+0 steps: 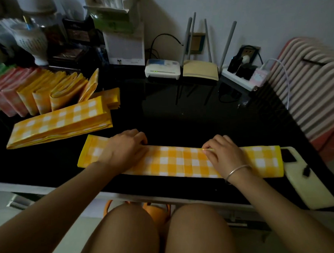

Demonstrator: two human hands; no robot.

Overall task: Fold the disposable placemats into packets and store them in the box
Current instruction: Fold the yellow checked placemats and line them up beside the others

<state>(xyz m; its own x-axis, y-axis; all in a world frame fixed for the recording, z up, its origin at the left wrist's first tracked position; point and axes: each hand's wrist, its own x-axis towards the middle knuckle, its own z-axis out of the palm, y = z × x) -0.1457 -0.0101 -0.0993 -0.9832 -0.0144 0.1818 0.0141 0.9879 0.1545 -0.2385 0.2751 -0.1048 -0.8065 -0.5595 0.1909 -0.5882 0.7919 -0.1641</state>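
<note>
Across the black table [172, 115] the yellow checked placemat [180, 162] lies as a long strip, left to right, close before the person. The left hand [123, 149] and right hand [225, 154] sit on it, equally near, curled fingers [212, 145] pinching its far edge.

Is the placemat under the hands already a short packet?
No, the placemat is a long strip, with left hand and right hand gripping its far edge.
</note>
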